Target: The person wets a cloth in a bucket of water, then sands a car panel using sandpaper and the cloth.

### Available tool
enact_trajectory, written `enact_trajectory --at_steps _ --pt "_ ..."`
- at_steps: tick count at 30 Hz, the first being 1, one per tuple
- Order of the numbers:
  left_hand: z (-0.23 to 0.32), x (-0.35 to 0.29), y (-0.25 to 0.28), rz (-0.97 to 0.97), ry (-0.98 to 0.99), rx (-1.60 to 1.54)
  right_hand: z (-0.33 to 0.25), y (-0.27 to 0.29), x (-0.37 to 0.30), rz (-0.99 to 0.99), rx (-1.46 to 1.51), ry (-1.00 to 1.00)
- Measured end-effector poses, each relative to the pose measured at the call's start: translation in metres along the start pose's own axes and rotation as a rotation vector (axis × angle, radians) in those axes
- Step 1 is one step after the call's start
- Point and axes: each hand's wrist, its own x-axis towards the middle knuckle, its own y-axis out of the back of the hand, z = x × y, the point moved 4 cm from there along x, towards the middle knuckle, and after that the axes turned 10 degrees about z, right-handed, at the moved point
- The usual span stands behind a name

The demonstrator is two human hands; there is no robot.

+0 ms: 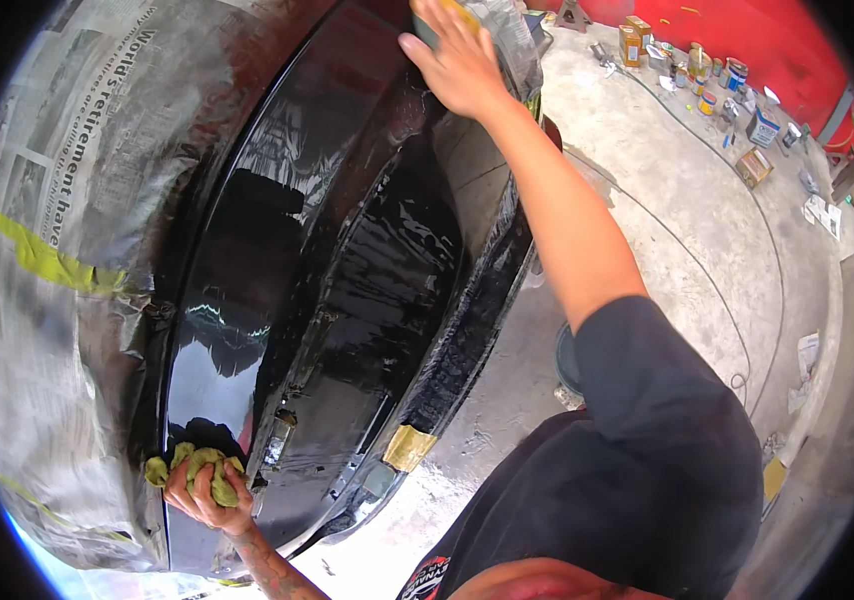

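Observation:
A glossy black car body panel (377,300) fills the middle of the head view, wet in streaks with light reflecting off it. At its lower left, my left hand (209,505) is closed round a crumpled yellow-green cloth (205,462), which touches the panel. My right arm reaches to the far end. There my right hand (455,62) presses a yellow and grey-green pad (427,32) against the surface, thumb out to the side; the upper frame edge cuts off part of the fingers. A small grey-green block (380,480) and a gold-brown patch (411,448) lie on the near right edge.
Newspaper masking (37,300) with yellow-green tape (47,255) covers the car to the left. On the concrete floor (667,230), a thin hose (722,290) curves along the right. Several cans and boxes (702,80) stand by the red wall. A dark bucket (569,355) is partly behind my arm.

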Motion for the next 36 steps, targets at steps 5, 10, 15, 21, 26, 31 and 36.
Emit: enact_trajectory --at_steps 5,10,15,21,26,31,36 --pt "-0.002 -0.001 0.000 0.017 0.000 -0.001 0.016 -0.008 0.015 0.104 -0.032 0.058" --pt "-0.002 -0.004 -0.005 0.003 0.008 0.001 -0.026 -0.007 0.066 -0.022 0.012 -0.003" --pt "-0.003 -0.001 0.003 0.016 -0.012 -0.008 0.027 -0.007 -0.020 -0.038 -0.549 0.141" --pt "-0.002 -0.001 -0.004 0.015 -0.013 -0.012 -0.019 0.003 0.059 -0.061 -0.014 -0.090" --pt "-0.001 -0.002 -0.003 0.022 -0.001 0.002 -0.099 0.000 -0.041 0.111 0.044 -0.038" --pt "0.000 0.001 -0.003 0.013 -0.022 0.008 -0.089 0.007 -0.037 0.084 0.115 -0.028" --pt "-0.007 -0.006 -0.006 0.019 -0.011 0.003 -0.041 0.007 0.006 0.020 -0.025 -0.126"
